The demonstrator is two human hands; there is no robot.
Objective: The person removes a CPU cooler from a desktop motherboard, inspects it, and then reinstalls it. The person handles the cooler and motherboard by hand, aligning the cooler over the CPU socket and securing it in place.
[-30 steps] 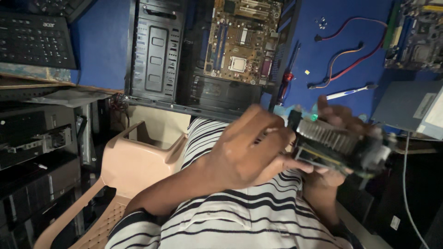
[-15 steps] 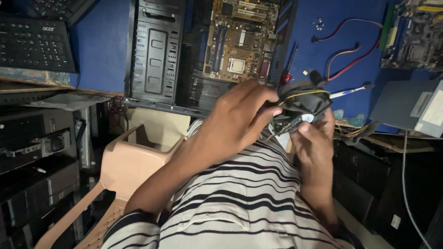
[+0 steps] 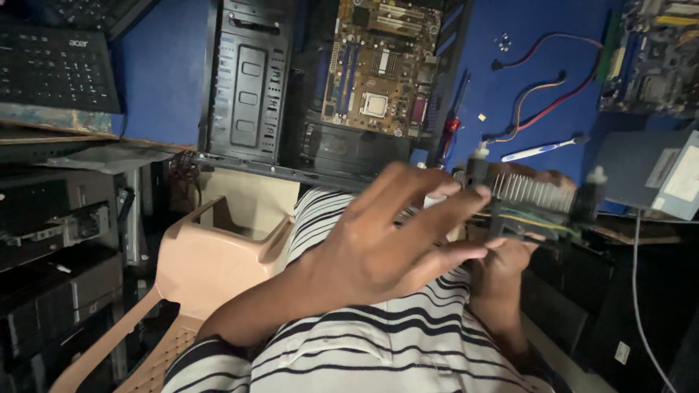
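The left hand (image 3: 386, 244) was spread flat, its fingers apart, and the fingertips (image 3: 466, 195) touched the near end of a finned grey metal cooler with black plastic fan frame and thin coloured wires (image 3: 531, 200). The right hand (image 3: 510, 266) closed on this cooler from below, at 6 o'clock of it. The cooler was held in the air above the lap, at 4 o'clock from the open black computer case with a brown motherboard (image 3: 375, 73).

To handle it well, I think the grip should be on the frame and not on the thin fins, and the wires should hang free, not pinched.

The underside of the cooler and most of the right hand's fingers were hidden. The left hand was blurred, so how firmly it pressed could not be told. A white toothbrush (image 3: 539, 151) lay on the blue table (image 3: 502, 94).
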